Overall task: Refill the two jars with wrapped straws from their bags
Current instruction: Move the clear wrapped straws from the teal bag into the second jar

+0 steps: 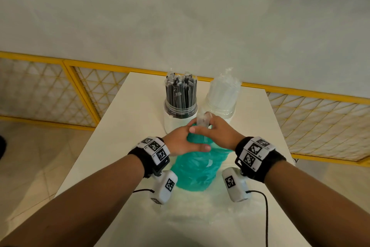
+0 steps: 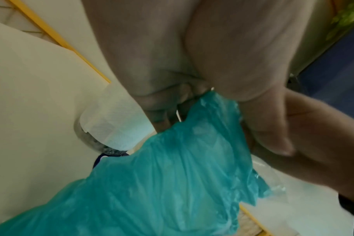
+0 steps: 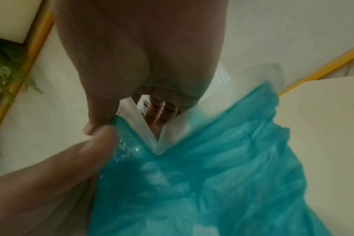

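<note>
Both hands work the crumpled teal plastic bag (image 1: 197,168) on the white table (image 1: 120,126) — right hand (image 1: 218,132) clasps clear wrapped straws (image 1: 202,119) at its mouth, left hand (image 1: 180,142) pinches the film. Risk: the nearby clear plastic jars (image 1: 221,104) — one knock tips them.

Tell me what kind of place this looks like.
Probably a café or drinks counter: two jars packed with wrapped straws on a white table, with a yellow lattice railing behind.

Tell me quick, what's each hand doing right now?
Left hand: fingers curled, gripping the top of the teal bag.
Right hand: pinching the same bag's mouth, with clear wrapped straws poking up by its fingers.
</note>
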The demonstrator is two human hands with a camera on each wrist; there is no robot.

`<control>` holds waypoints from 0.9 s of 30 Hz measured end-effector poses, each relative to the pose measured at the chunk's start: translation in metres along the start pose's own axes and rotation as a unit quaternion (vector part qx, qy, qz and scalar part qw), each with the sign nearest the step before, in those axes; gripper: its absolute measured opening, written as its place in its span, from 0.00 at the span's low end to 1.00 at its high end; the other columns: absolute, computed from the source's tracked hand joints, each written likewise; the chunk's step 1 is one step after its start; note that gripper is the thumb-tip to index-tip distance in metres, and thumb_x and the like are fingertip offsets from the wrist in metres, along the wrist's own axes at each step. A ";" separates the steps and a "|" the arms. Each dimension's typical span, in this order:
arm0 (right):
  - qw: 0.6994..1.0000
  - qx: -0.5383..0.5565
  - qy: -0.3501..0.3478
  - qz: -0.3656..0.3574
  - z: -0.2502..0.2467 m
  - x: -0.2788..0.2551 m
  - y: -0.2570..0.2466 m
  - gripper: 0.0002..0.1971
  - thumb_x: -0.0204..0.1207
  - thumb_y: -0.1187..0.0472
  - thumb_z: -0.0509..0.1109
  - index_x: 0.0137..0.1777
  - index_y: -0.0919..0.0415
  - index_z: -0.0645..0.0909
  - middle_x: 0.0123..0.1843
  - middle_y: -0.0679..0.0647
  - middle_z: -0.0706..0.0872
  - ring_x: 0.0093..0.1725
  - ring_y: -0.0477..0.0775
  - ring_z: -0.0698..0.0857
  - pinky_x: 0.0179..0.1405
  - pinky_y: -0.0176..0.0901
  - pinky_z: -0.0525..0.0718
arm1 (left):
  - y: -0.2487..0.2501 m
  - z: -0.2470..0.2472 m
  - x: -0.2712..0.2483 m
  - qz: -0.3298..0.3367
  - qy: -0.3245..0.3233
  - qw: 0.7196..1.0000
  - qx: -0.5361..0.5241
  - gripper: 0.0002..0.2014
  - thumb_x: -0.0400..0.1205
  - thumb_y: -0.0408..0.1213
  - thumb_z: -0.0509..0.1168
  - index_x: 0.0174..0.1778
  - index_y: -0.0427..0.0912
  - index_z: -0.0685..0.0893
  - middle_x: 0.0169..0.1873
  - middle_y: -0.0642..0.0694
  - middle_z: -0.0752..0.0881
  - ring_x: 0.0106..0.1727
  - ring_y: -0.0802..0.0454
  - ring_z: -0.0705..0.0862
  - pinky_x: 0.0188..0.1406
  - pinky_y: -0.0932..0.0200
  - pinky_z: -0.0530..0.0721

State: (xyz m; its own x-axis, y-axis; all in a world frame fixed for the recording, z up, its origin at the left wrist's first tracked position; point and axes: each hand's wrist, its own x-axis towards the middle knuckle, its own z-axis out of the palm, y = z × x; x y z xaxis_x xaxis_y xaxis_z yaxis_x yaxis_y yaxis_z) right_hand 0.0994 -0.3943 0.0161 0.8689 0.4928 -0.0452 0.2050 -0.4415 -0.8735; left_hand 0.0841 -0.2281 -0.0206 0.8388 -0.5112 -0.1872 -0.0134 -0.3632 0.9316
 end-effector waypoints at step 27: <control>0.996 0.003 -0.074 0.057 -0.035 -0.024 -0.042 0.15 0.68 0.67 0.81 0.53 0.59 0.82 0.45 0.51 0.87 0.41 0.44 0.86 0.40 0.39 0.87 | -0.012 0.016 -0.024 -0.085 0.120 0.989 0.016 0.13 0.87 0.39 0.60 0.57 0.37 0.86 0.45 0.46 0.88 0.45 0.53 0.85 0.50 0.60 0.82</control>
State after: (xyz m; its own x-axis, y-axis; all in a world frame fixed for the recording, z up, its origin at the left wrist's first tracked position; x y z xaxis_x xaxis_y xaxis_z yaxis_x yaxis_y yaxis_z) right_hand 0.0856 -0.4134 0.0709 0.8106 0.5450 -0.2142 0.1065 -0.4969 -0.8612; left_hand 0.0559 -0.2237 -0.0326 0.9355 -0.2423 -0.2572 0.1250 -0.4539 0.8823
